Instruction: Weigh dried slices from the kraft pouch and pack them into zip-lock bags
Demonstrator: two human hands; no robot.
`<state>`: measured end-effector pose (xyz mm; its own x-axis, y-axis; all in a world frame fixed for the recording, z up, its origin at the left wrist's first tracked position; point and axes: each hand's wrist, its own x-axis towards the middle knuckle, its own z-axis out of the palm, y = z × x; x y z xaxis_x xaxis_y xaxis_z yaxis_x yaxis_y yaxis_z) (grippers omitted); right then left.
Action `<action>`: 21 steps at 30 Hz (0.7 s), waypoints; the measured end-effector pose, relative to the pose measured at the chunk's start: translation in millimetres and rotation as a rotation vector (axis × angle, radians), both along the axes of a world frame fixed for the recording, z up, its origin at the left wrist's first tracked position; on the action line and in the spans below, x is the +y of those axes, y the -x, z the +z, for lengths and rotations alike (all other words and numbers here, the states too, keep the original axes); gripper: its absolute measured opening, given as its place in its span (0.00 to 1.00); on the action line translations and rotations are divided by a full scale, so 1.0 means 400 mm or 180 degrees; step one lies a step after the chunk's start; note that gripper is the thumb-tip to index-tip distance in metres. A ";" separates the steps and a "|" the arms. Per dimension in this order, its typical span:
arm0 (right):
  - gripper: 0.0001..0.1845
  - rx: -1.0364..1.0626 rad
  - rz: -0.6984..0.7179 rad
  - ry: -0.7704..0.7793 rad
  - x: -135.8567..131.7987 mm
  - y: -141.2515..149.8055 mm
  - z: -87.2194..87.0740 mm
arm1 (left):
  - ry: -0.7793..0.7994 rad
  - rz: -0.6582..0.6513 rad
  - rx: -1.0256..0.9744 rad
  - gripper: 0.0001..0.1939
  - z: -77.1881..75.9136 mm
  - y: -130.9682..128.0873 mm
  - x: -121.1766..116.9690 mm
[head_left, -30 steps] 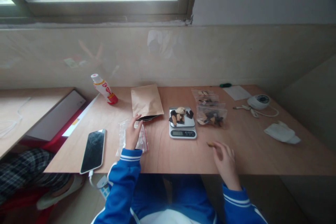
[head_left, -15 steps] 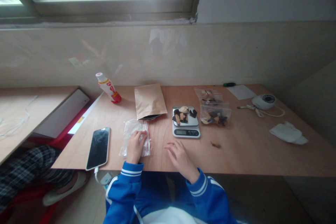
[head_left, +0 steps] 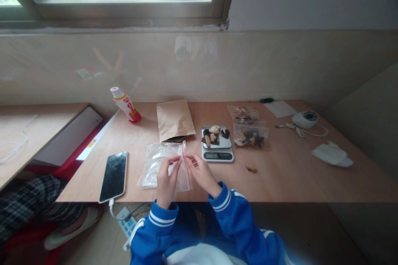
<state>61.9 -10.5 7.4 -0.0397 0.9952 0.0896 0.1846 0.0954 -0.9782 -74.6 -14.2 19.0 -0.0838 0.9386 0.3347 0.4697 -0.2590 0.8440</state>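
The left hand (head_left: 167, 183) and right hand (head_left: 201, 174) are close together, each pinched shut on the film of a clear plastic zip bag (head_left: 157, 169), fingertips almost meeting near its red zip strip (head_left: 187, 169). The bag is crinkled and shiny and lies flat on the wooden table (head_left: 289, 184), with the strip running down its right side. Its lower edge sits just inside the table's near edge, and blue sleeves (head_left: 224, 203) cross that edge behind the hands.

Just beyond the bag is a kraft paper envelope (head_left: 174, 120), with a dark flat object (head_left: 177, 138) showing at its lower edge. To the right, near the right hand, stands a digital kitchen scale (head_left: 217, 154) holding dark and pale pieces. Behind it lie 3 filled zip bags (head_left: 250, 136), overlapping in a row.

A strip of wood separates the bag from a smartphone (head_left: 114, 176) on the left. A small brown piece (head_left: 251, 169) lies well to the right of the hands, and a plastic bottle (head_left: 125, 105) lies on its side at the far left.
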 end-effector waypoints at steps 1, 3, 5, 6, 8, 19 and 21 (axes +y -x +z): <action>0.16 0.0112 0.0100 0.0024 0.002 0.002 0.007 | 0.0027 0.0029 -0.0081 0.12 0.001 -0.008 -0.003; 0.19 0.0302 0.0216 0.0067 0.001 -0.001 0.016 | 0.0075 0.0065 -0.0218 0.13 -0.004 -0.021 -0.006; 0.19 0.0403 0.0229 0.0115 -0.006 -0.011 0.016 | 0.0089 0.0044 -0.0290 0.13 -0.014 -0.032 -0.007; 0.19 0.0397 0.0190 0.0144 -0.010 -0.019 0.012 | 0.0089 0.0020 -0.0303 0.13 -0.019 -0.037 -0.008; 0.17 0.0338 0.0023 0.0213 -0.016 -0.038 0.000 | 0.0070 0.0036 -0.0321 0.13 -0.021 -0.044 -0.009; 0.18 -0.0222 -0.0472 -0.0169 0.020 -0.197 -0.030 | -0.0213 0.0740 -0.0455 0.17 0.034 -0.026 0.008; 0.16 -0.0666 -0.0904 -0.0506 0.047 -0.228 -0.035 | -0.0207 0.0703 -0.0428 0.19 0.031 -0.033 0.010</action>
